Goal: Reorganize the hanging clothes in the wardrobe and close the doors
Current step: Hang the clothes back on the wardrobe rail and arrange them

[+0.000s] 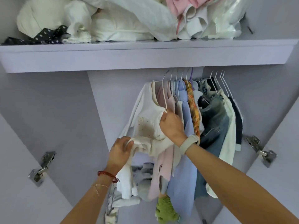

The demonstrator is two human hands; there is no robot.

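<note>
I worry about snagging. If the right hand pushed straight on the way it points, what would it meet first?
Probably the pale pink garment hanging just behind the cream top that the right hand grips; depth is unclear.

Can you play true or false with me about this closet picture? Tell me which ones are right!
1. Both hands are holding the same cream top. True: the left hand grips its lower edge and the right hand grips its shoulder by the hanger.
2. The wardrobe doors are closed. False: they are open, and the clothes inside show.
3. The shelf above the rail has a heap of pale fabric on it. True.
4. The red bead bracelet is on the right wrist. False: it is on the left wrist; the right wrist wears a pale band.
5. The blue shirt lies on the shelf. False: it hangs on the rail, right of the cream top.
</note>
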